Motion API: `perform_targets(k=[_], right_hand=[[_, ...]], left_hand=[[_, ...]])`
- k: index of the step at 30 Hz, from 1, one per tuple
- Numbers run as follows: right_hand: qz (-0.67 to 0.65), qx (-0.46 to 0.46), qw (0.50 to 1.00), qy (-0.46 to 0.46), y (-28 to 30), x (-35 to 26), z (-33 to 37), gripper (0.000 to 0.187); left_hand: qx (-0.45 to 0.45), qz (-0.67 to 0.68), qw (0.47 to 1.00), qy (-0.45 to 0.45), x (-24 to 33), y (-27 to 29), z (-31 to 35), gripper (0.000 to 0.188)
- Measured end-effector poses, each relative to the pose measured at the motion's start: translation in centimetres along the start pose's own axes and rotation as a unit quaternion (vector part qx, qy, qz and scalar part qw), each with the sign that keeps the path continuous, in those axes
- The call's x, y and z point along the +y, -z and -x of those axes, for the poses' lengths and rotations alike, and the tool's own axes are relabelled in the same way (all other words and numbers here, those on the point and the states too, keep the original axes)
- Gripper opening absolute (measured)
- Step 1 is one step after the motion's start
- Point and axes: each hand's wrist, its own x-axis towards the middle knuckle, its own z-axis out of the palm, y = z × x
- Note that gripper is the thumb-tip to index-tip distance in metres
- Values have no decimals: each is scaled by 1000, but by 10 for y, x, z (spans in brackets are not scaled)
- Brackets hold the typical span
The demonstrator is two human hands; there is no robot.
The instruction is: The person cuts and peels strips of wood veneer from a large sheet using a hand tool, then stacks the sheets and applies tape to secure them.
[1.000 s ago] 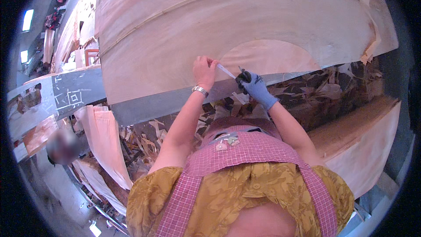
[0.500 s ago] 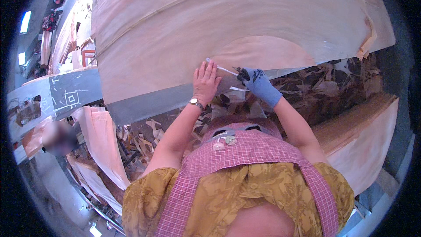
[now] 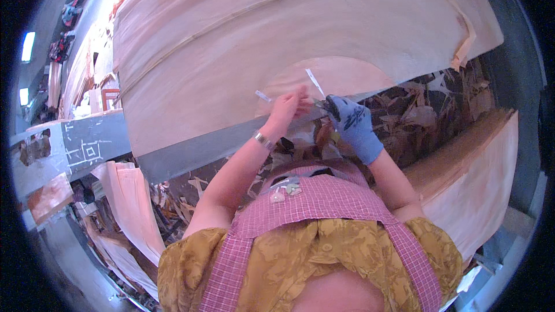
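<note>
A large pale wood veneer sheet [image 3: 231,40] lies before me, with a rounded paler patch [image 3: 347,68] near its front edge. A short white strip [image 3: 263,96] sits flat on the sheet. My right hand [image 3: 352,124], in a blue glove with dark fingertips, is closed at the sheet's edge. From its fingers a narrow white strip [image 3: 315,83] sticks up over the veneer. My bare left hand [image 3: 287,110], with a watch at the wrist, hovers beside the right fingertips. Its fingers are bent and smeared by motion, so whether they hold anything is unclear.
A grey beam [image 3: 95,138] with chalk-like marks runs off to the left. Veneer scraps [image 3: 428,104] heap below the sheet's edge. Stacked veneer [image 3: 474,179] stands at my right, and more sheets [image 3: 130,202] lean at my left. A torn flap [image 3: 459,29] hangs at the far right.
My left hand has lifted off the veneer and moved right, toward the right hand; the short white strip it lay beside is uncovered. The strip in my right hand now points more steeply upward.
</note>
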Motion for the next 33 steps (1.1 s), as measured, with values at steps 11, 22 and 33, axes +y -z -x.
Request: perform_targets(k=[11, 22, 33], right_hand=[[-169, 149, 965, -134, -4, 72, 90, 57], [-616, 129, 714, -306, 27, 148, 51, 21], [-636, 206, 638, -382, -43, 221, 36, 14]], left_hand=[[-128, -80, 980, -129, 58, -110, -23, 20], [-23, -134, 962, -239, 70, -198, -38, 28], [-32, -612, 692, -381, 15, -190, -113, 37]])
